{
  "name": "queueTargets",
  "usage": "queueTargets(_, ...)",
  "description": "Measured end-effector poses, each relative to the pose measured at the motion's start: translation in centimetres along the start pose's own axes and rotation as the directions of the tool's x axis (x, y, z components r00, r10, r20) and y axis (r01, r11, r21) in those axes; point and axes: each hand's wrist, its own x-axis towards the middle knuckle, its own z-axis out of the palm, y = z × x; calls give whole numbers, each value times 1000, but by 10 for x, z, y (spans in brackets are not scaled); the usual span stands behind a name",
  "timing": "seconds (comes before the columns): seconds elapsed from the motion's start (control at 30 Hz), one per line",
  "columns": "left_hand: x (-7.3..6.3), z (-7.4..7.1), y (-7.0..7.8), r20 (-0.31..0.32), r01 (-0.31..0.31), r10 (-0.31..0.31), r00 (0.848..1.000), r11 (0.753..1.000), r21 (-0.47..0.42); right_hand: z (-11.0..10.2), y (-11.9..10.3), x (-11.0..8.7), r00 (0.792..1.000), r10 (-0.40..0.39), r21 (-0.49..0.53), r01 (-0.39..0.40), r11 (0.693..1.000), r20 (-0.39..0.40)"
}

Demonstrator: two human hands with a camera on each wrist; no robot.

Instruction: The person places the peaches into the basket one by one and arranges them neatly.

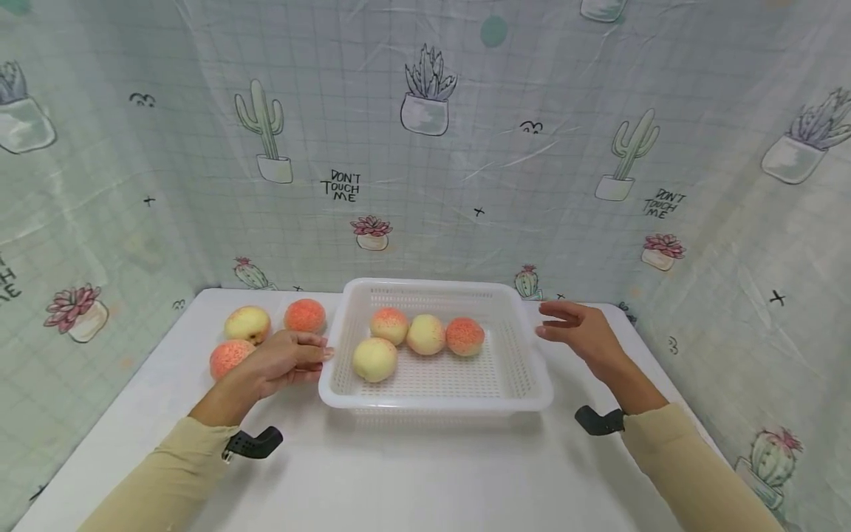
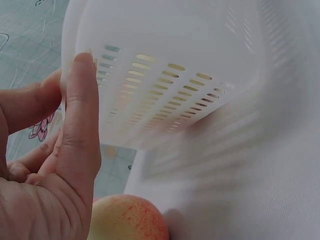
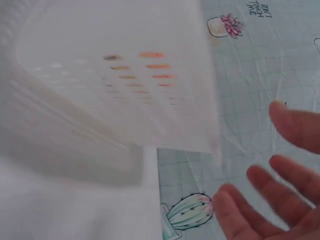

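Note:
A white plastic basket (image 1: pixel 439 403) with slotted walls is at the middle of the white table, with several peaches inside, among them a pale yellow peach (image 1: pixel 375 360) and a redder peach (image 1: pixel 465 337). My left hand (image 1: pixel 282 362) pinches the basket's left rim between thumb and fingers, as the left wrist view shows up close. Off the basket's right side, my right hand (image 1: pixel 581 336) hovers with fingers spread and bent a little, touching nothing. The right wrist view shows a gap between these fingers (image 3: pixel 235 207) and the basket wall.
Left of the basket lie three more peaches: a yellowish peach (image 1: pixel 247 324), an orange-red peach (image 1: pixel 305 315) and another reddish peach (image 1: pixel 230 357), partly behind my left hand. A curtain (image 1: pixel 479 185) printed with cacti surrounds the table (image 1: pixel 425 480) at the back and sides.

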Motion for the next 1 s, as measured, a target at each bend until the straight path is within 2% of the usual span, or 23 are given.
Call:
queueTargets(0.17,-1,0,-1,3,-20,20,1000,1000,11,12,14,-7,997,64,43,-62,997,-45)
queueTargets(0.4,1,-1,-5,9,-31,31,999,1000,-5,23,28,-15,991,129,125,-125,984,-22)
queueTargets(0.57,3,-2,-7,5,-39,39,999,999,-7,26,29,-13,987,159,272,-154,950,4)
queueTargets(0.67,1,-2,-9,5,-37,37,999,999,2,26,29,-11,984,171,363,-175,915,42)
queueTargets(0.8,-1,-2,-10,-4,-30,30,1000,1000,4,26,30,-8,983,167,436,-182,881,73)
queueTargets(0.87,-2,-2,-10,-14,-27,27,1000,1000,9,27,30,-8,983,165,442,-186,878,86)
queueTargets(1.0,2,-2,-7,-23,-26,27,999,999,36,25,33,-9,979,189,406,-204,891,77)
